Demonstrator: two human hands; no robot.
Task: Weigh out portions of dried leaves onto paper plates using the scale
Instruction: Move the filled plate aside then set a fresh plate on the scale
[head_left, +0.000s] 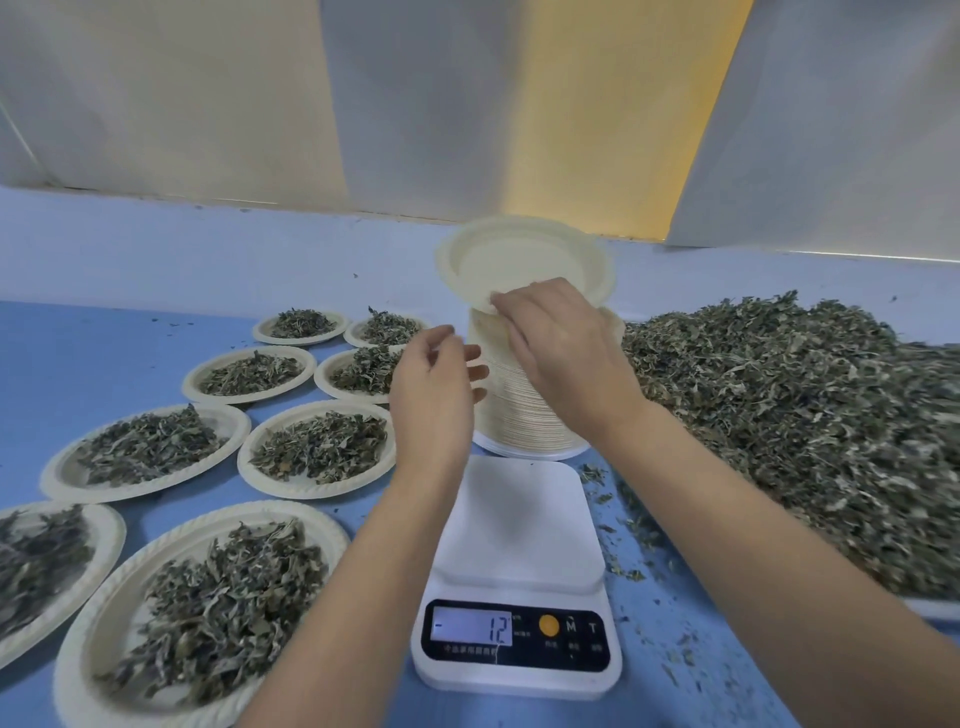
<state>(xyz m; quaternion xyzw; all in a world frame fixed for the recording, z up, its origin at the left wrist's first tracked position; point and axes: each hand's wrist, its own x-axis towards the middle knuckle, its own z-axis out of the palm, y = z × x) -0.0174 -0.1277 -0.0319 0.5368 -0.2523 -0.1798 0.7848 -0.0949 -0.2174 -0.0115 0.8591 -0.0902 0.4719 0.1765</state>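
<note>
Pinching the near rim of the top paper plate (524, 260), your right hand (563, 353) holds it tilted, its far edge raised above the stack of plates (519, 415). Your left hand (431, 384) is just beside the stack's left side with its fingers loosely curled and gripping nothing; whether the fingertips touch the stack cannot be told.

The stack stands on the blue table (78, 353), its base just beyond the far edge of the scale (519, 519). The scale's white platform is bare, and its display (472, 626) reads minus 12.

To your left, filled plates (171, 535) lie in two rows with their rims close together. The nearest rims come close to the scale's left side, and your left forearm passes over them.

To your right, the pile of dried leaves (779, 395) reaches close to the stack and the scale, with loose bits strewn between. Bare table shows beyond the plates at far left.
</note>
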